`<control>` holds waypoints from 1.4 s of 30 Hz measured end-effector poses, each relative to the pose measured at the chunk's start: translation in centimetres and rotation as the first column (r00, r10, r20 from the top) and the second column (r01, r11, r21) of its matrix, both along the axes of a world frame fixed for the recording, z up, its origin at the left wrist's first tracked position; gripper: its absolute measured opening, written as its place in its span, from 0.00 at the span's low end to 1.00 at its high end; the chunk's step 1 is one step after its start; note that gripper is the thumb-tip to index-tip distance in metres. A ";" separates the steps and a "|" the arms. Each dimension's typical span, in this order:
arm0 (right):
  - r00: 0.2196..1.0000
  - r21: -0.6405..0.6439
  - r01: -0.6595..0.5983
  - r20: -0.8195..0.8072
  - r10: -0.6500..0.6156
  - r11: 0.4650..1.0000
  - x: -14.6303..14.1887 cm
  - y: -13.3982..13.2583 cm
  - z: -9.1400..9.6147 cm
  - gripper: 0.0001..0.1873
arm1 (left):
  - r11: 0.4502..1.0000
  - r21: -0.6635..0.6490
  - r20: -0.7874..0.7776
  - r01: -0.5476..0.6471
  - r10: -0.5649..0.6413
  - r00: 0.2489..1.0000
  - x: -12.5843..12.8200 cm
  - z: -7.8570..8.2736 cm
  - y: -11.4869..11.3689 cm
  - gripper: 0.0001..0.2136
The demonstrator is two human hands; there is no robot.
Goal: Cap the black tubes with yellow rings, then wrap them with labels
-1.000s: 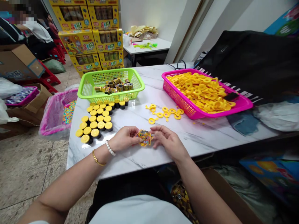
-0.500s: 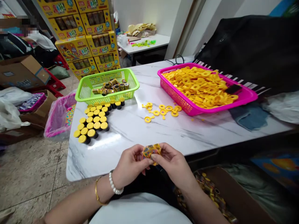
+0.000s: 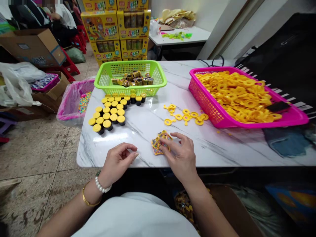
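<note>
Several small printed pieces, yellow-edged with a colourful pattern, lie fanned out on the white marbled table near its front edge. My right hand reaches over them from the right, its thumb and fingers gripping their right side. To their left is my left hand, at the front edge with curled fingers, a gap between thumb and forefinger, and nothing in it. Beyond the pieces lie loose yellow plastic rings with small tabs. Short black cylinders with yellow tops stand grouped at the left.
A green basket holds small patterned cylinders. The pink basket at right is heaped with yellow rings. A pink lined tub with colourful beads stands left of the table. Yellow boxes are stacked behind; a carton of small parts sits below.
The printed pieces went from both hands onto the table, where they are now spread. My left hand let go and moved left; my right hand stays on them. The view has shifted.
</note>
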State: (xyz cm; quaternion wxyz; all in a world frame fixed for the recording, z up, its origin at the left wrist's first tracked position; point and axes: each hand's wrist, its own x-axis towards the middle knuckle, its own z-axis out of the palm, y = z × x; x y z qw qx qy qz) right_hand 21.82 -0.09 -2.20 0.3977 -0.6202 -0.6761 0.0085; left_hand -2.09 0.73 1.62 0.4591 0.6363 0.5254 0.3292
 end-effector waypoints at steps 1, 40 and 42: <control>1.000 0.027 -0.022 0.016 0.022 0.999 0.0 -0.1 -0.1 0.06 | 1.000 -0.022 0.035 -0.020 0.021 0.999 -0.4 -0.2 -0.2 0.10; 0.833 -0.116 -0.515 -0.301 0.464 0.849 -13.3 0.1 3.6 0.16 | 0.861 -0.310 0.453 -0.404 0.507 0.733 -4.4 0.0 -2.7 0.10; 0.865 -0.085 -0.461 -0.265 0.426 0.883 -13.0 1.9 4.4 0.15 | 0.840 -0.386 0.449 -0.381 0.532 0.718 -4.7 0.2 -2.3 0.13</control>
